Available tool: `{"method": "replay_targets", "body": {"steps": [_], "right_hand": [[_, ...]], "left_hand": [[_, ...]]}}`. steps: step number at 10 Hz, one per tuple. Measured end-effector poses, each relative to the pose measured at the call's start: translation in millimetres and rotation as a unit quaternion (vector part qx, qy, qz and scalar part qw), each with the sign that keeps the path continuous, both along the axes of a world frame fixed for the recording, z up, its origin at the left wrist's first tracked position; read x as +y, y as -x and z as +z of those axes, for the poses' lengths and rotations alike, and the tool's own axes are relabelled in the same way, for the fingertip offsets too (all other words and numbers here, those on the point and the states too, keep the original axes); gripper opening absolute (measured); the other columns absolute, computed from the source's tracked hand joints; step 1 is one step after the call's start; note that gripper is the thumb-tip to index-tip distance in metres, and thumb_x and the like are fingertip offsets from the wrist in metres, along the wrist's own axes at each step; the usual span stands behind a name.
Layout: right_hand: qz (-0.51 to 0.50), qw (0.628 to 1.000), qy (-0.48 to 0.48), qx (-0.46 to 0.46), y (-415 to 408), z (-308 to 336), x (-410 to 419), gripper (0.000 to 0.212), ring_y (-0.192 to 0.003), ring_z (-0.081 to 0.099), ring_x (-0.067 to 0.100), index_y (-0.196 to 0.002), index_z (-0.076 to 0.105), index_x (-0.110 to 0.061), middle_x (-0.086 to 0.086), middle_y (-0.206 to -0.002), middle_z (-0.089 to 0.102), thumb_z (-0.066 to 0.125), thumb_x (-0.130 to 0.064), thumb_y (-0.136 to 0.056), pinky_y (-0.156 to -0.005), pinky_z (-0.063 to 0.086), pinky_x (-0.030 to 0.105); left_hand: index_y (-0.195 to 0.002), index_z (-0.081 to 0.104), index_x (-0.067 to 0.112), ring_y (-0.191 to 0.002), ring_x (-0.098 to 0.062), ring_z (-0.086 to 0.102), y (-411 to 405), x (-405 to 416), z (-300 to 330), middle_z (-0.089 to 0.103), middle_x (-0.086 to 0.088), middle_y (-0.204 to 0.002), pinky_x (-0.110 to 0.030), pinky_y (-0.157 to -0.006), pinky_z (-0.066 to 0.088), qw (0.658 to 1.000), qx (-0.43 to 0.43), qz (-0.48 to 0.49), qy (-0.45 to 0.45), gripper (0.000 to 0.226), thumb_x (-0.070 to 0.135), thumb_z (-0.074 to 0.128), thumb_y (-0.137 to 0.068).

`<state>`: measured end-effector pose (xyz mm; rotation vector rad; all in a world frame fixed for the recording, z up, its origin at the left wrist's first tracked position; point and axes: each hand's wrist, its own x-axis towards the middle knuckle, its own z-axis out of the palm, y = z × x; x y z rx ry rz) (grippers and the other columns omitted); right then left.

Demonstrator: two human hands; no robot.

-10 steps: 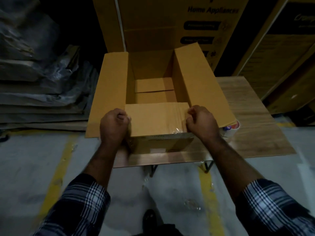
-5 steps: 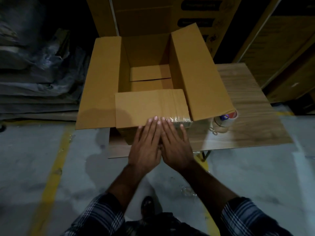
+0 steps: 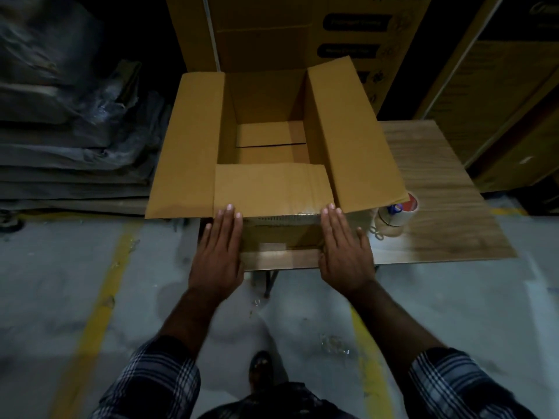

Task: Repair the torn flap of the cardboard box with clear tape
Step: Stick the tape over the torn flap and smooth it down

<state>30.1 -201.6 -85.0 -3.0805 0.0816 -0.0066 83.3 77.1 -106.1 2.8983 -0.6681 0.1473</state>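
An open brown cardboard box stands on a small wooden table. Its near flap is folded inward and lies flat, with shiny clear tape along its right part and near fold. My left hand lies flat with straight fingers against the box's near left corner, fingertips at the flap's fold. My right hand lies flat the same way at the near right corner, fingertips on the taped fold. A roll of clear tape stands on the table right of the box, partly under the right flap.
The box's left flap and right flap spread outward. Large printed cartons stand behind the table. Stacked plastic-wrapped sheets lie at the left. The grey floor has yellow lines; my shoe is below.
My hands, side by side at the middle of the near fold half a second ago, have slid apart to the box's two near corners. Earlier they gripped the flap's side edges.
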Motion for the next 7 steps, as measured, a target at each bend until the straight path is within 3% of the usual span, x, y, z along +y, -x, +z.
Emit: {"method": "replay_targets", "body": {"steps": [3,5,7], "right_hand": [[-0.017,0.998,-0.061,-0.013,-2.9,17.9,22.4,0.099,-0.158,0.003,0.023,-0.161,-0.002,-0.012,0.007,-0.171,-0.002,0.055,-0.031,-0.082,-0.111,0.039,0.059],[0.002,0.995,-0.085,-0.055,6.0,52.6,30.3,0.092,-0.158,0.002,0.021,-0.162,0.003,-0.015,0.006,-0.171,0.002,0.056,-0.040,-0.090,-0.116,0.035,0.057],[0.025,0.981,-0.105,-0.164,18.5,96.4,33.2,0.086,-0.156,0.017,0.022,-0.159,0.019,-0.013,0.008,-0.169,0.019,0.058,-0.041,-0.089,-0.107,0.040,0.053]], "left_hand": [[-0.162,0.003,0.007,-0.158,-0.033,-0.001,2.2,1.9,17.5,-0.001,-0.016,-0.171,-0.056,-0.126,0.015,0.999,0.016,0.012,-0.031,0.104,0.033,0.065,-0.084],[-0.161,0.019,0.007,-0.157,-0.030,0.017,20.1,-19.5,48.2,0.018,-0.016,-0.169,-0.055,-0.125,0.020,0.999,-0.022,0.028,0.010,0.080,0.044,0.038,-0.092],[-0.156,0.035,0.007,-0.149,-0.031,0.036,32.6,-44.5,96.9,0.037,-0.015,-0.162,-0.055,-0.122,0.026,0.988,-0.112,0.007,0.104,0.071,0.043,0.041,-0.095]]}}
